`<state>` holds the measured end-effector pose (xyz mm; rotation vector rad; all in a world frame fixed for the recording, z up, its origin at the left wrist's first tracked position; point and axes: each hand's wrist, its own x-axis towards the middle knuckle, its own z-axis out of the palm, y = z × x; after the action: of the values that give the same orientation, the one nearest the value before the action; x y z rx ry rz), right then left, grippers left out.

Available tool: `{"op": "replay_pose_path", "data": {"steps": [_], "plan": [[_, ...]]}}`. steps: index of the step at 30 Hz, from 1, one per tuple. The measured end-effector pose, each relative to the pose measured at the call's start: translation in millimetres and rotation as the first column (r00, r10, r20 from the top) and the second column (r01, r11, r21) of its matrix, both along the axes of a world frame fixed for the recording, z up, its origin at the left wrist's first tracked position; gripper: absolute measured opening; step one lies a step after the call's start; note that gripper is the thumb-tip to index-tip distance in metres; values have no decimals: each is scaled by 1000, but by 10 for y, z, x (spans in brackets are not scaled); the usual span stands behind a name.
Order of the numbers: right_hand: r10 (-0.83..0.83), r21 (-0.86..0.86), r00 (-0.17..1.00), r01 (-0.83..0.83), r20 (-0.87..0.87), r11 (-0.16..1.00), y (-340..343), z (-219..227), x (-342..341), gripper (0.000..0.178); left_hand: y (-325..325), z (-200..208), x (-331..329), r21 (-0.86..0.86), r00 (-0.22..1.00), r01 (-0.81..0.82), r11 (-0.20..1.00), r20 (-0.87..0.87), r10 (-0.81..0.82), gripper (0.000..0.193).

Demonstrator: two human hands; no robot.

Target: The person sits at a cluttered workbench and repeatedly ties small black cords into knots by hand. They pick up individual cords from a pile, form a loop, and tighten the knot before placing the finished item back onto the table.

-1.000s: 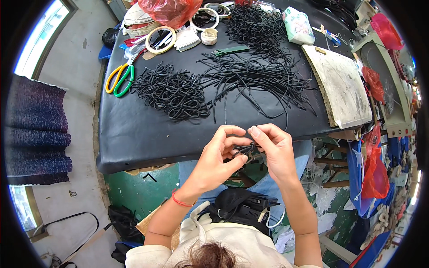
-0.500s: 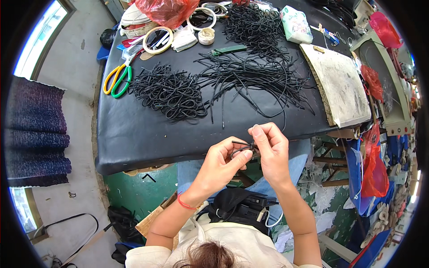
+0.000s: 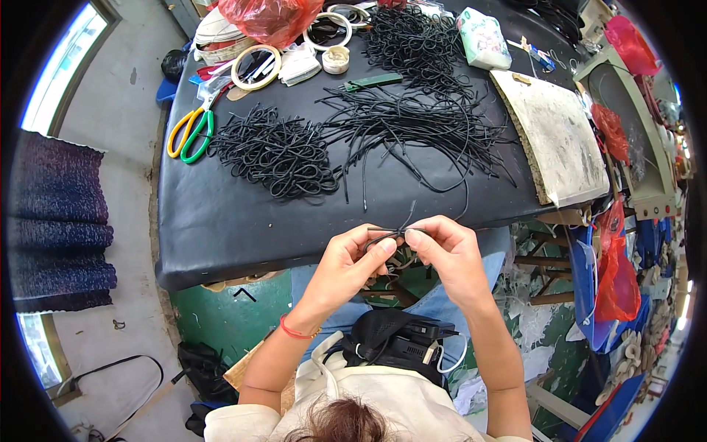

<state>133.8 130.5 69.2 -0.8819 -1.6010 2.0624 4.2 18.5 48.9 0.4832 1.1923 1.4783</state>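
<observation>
A thin black cord [image 3: 400, 231] stretches between my two hands, in front of the table's near edge. My left hand [image 3: 356, 259] pinches it between thumb and fingers, where a loop bends round. On the other side my right hand [image 3: 445, 254] pinches it close to a crossing or knot, with one loose end sticking up. Beyond the hands, straight black cords [image 3: 423, 132] lie spread on the dark table [image 3: 243, 232]. To their left is a heap of looped black cords [image 3: 276, 155]. A larger tangled pile of black cord [image 3: 412, 44] lies farther back.
Scissors with yellow and green handles [image 3: 194, 136] lie at the table's left. Tape rolls [image 3: 257, 68], a small round pot [image 3: 336, 60] and a red plastic bag [image 3: 271, 18] stand at the back. A worn pale board [image 3: 552, 140] covers the right side, beside a tissue pack [image 3: 483, 38].
Both hands have come slightly lower. The cord between them is now drawn out straighter, with an end pointing upward. My right hand has turned and its fingers now point more to the left.
</observation>
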Motion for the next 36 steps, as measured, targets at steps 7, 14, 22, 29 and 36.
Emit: {"op": "replay_pose_path", "data": {"steps": [7,14,22,29,36], "plan": [[28,31,999,-27,-36,999,-70,28,20,13,40,-10,98,71,989,-111,991,-88,117,18],[46,-92,998,-50,-49,995,-70,52,77,15,40,-46,134,91,983,-139,986,-105,148,17],[-25,-18,999,24,-27,1000,-215,103,41,14,145,68,95,165,956,-228,959,222,189,20],[53,258,998,-40,-41,965,-3,134,-78,20,67,47,43,173,1000,3,985,12,-5,18],[-41,121,999,42,-11,992,-135,109,-119,16,17,126,74,161,999,-12,987,32,7,16]]}}
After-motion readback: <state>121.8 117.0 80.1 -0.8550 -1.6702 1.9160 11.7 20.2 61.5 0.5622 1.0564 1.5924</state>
